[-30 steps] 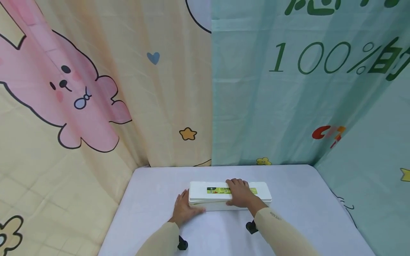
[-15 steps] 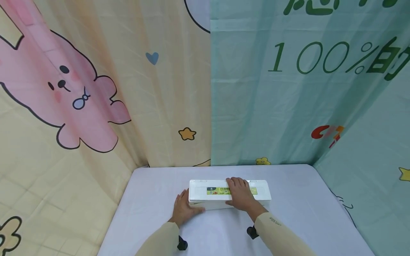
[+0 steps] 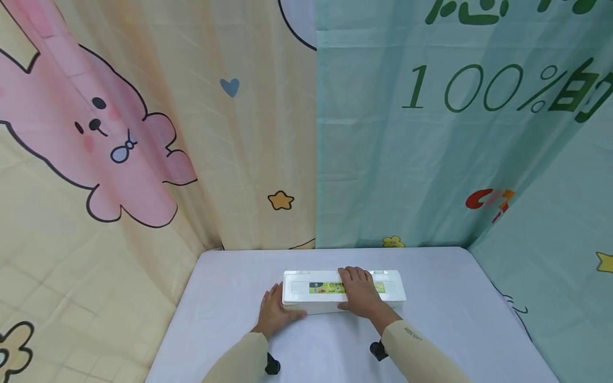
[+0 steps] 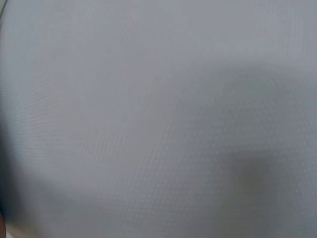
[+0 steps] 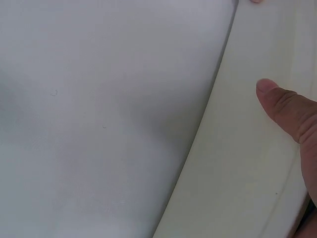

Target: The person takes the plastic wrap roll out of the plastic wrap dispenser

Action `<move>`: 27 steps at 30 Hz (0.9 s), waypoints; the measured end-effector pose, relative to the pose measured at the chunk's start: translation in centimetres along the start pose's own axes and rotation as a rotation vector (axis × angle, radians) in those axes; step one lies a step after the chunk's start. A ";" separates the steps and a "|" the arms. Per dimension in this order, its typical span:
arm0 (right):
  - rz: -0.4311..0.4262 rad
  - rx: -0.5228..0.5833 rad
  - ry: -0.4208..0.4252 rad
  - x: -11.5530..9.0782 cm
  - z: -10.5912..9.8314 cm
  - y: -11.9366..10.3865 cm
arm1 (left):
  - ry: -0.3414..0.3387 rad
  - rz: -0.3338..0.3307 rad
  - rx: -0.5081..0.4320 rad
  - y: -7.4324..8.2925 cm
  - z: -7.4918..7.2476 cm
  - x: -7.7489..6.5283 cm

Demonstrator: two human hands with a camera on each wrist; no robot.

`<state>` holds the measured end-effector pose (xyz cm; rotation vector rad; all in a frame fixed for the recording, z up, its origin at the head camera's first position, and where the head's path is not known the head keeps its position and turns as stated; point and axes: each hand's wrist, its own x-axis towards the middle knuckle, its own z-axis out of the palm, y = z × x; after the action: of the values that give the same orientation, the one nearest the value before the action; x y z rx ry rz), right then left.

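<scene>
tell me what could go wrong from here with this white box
The left hand has its thumb just below the front edge of the lid, so it might get pinched if the lid is pushed down.

The right hand lies across the lid, so uneven pressure could slide the white box over the table.

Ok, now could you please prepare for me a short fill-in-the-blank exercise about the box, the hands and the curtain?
1. In the head view, the left hand touches the white box at its ____ end.
2. The right hand hides the ____ of the label, while both label ends show.
3. On the beige curtain, above the orange star, is a blue ____.

Missing words: left; middle; heart.
</scene>
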<state>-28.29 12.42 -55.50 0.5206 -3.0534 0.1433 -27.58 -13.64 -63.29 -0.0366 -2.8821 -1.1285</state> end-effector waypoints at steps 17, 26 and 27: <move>0.011 -0.045 0.077 -0.8 -0.8 -0.2 | -0.014 -0.022 -0.023 -0.2 0.2 0.2; 0.061 -0.010 0.126 -1.6 -0.6 0.0 | -0.012 -0.012 -0.009 -0.5 0.5 0.4; 0.073 -0.001 0.127 -1.7 -0.6 0.0 | -0.014 -0.014 -0.010 -0.5 0.5 0.4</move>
<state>-26.64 13.05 -54.99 0.3838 -2.9496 0.1709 -27.99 -13.66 -64.00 -0.0252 -2.8936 -1.1501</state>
